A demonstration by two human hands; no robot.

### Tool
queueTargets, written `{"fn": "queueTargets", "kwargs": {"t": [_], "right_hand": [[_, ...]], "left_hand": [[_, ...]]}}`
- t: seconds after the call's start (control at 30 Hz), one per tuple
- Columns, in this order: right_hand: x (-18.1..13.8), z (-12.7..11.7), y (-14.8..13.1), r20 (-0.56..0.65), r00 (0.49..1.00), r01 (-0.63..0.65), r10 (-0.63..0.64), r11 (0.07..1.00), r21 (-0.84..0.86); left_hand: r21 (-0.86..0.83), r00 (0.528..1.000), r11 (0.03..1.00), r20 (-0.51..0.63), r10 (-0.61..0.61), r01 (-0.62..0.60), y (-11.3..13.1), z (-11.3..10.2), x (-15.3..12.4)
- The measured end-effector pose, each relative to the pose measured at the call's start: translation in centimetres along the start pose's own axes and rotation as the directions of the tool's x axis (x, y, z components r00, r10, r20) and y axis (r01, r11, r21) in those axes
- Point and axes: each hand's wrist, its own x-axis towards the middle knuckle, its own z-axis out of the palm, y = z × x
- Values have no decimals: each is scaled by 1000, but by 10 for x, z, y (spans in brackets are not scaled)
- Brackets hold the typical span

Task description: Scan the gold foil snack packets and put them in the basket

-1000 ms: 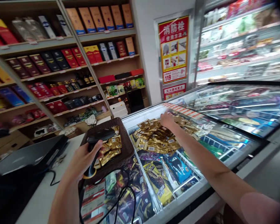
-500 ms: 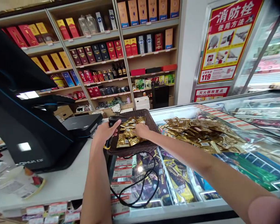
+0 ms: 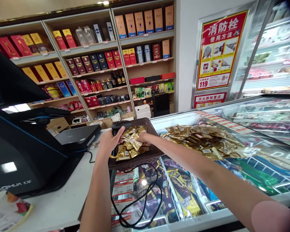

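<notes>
My left hand (image 3: 108,140) is wrapped round the handle of a black barcode scanner (image 3: 120,124) at the left rim of a brown woven basket (image 3: 151,127). Gold foil packets (image 3: 123,152) lie loosely inside that basket. Above them, my right hand (image 3: 144,137) pinches one gold packet (image 3: 135,141), tilted and lifted slightly off the others. Its fingertips are partly hidden by the packet. A black cable (image 3: 147,193) loops over the glass below the basket.
More gold packets (image 3: 203,138) are heaped on the glass-topped freezer (image 3: 164,120) at right. A black checkout terminal (image 3: 26,148) and a flat black box (image 3: 78,137) stand on the white counter (image 3: 70,183) at left. Shelves of boxed goods (image 3: 94,61) line the back wall.
My right hand has come up a little from among the packets with one gold packet in its fingers. The left hand still holds the scanner. The view has shifted slightly.
</notes>
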Motion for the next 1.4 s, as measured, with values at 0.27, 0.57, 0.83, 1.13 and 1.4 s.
{"fn": "queueTargets", "kwargs": {"t": [0.27,0.57,0.83,1.13,1.4], "right_hand": [[-50,-108,63,-156,987,-11,47,974,225],[-71,-152,103,-273,961,20,50,968,249],[-72,-153,104,-287,957,6,40,988,156],[-73,-154,100,-266,963,-83,54,992,-98],[-71,-204,140,-592,760,-516,269,804,-296]], "left_hand": [[-262,980,964,177,87,-39,13,62,-6],[-107,950,990,287,123,-96,28,97,-26],[-104,958,994,277,70,-43,37,96,-32],[-92,957,995,284,64,-39,34,93,-27],[-69,978,996,198,73,-60,29,79,-18]]}}
